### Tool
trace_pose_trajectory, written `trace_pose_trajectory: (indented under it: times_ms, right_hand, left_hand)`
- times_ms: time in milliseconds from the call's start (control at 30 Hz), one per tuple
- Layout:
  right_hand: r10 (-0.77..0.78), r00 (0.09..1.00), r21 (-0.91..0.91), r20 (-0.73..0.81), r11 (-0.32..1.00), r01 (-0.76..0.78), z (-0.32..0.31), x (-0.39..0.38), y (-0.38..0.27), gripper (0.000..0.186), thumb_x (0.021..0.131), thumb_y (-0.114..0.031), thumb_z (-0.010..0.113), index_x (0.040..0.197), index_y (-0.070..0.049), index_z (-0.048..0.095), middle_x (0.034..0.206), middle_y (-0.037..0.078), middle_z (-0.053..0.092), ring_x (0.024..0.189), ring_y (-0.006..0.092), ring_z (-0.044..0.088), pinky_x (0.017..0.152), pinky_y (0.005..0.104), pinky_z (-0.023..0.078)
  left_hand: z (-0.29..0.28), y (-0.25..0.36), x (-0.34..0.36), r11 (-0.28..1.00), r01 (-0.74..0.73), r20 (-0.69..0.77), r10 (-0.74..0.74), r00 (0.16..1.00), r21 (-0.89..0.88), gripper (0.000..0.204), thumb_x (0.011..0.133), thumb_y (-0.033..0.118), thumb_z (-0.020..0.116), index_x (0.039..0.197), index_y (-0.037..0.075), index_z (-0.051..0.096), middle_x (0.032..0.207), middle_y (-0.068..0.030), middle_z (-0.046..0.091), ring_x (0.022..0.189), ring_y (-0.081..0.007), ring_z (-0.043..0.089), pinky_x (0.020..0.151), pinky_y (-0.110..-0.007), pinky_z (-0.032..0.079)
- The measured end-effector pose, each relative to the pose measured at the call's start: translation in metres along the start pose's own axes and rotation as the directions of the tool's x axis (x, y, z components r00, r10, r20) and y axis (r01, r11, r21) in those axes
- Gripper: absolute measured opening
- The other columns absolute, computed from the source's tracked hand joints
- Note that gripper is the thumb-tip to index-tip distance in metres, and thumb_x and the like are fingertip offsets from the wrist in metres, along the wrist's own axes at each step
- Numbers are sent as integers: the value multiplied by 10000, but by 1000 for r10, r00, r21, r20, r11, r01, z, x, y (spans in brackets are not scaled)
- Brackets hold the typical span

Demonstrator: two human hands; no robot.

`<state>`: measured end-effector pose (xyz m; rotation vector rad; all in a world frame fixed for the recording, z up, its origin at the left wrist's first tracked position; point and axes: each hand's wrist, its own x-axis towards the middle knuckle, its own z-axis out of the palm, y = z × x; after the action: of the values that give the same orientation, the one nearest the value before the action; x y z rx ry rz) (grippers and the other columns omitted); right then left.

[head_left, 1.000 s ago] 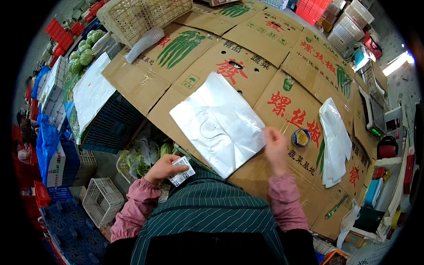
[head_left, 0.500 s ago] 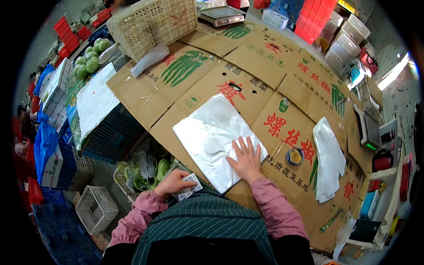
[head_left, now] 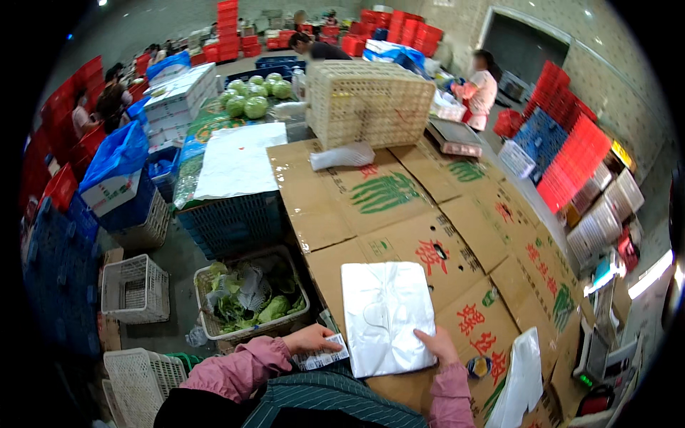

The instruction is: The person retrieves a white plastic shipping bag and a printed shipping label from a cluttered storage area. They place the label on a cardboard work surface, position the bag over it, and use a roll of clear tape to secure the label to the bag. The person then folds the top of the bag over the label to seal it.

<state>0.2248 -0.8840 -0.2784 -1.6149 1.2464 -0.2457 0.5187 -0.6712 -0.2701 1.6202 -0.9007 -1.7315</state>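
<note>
A flat stack of white plastic bags (head_left: 385, 307) lies on the cardboard-covered table. My right hand (head_left: 440, 346) is closed at the stack's right edge, its thumb on top and the other fingers mostly hidden. Close to my body, left of the stack, my left hand (head_left: 314, 339) is closed on a sheet of printed labels (head_left: 325, 354). Right of my right hand sit a small round tape roll (head_left: 479, 367) and a second bunch of white plastic bags (head_left: 519, 378).
A basket of leaf trimmings (head_left: 305, 307) stands on the floor at left, near white crates (head_left: 135, 289). Cabbages (head_left: 255, 107), a big beige crate (head_left: 367, 107) and scales (head_left: 455, 137) are farther off. Several people work in the background, one in pink (head_left: 479, 89).
The view has swung up and left, showing more of the room. My right hand has gone from lying flat on the bags to closing at their right edge. The left still holds the labels.
</note>
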Motion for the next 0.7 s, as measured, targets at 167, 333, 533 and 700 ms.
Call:
trace_pose_trajectory:
  times_ms: [167,333,533,700]
  right_hand:
    - [11,979,129,202,991,-38,16,-1,-9,381,784,-199,721,1067,36,623,990,107,669,838,167,627,764,297,491]
    - [-122,992,90,23,989,119,29,-16,-20,431,754,-133,744,1098,55,563,995,117,646,864,177,611,765,305,489]
    - [-43,999,222,6,974,41,31,-19,-19,544,765,-165,739,1195,65,497,1089,137,617,945,197,596,820,316,480]
    - [6,988,451,153,890,-75,30,-28,-23,518,812,-179,700,1232,42,492,1119,110,611,943,191,595,829,317,476]
  left_hand:
    - [1,-25,1,975,-18,-22,13,1000,-222,311,804,291,724,943,14,698,779,-4,667,645,-56,576,587,-227,459]
    - [2,-15,-3,949,-26,-4,26,1000,-315,288,808,251,725,970,14,691,819,-1,676,705,-53,596,630,-220,470]
    - [7,11,-12,982,-111,-111,94,989,-153,258,800,227,723,921,0,698,785,-6,669,675,-60,576,628,-225,461]
    - [11,23,-1,973,-220,-27,218,976,-77,287,804,257,716,938,3,693,963,-45,640,817,-91,572,707,-242,454]
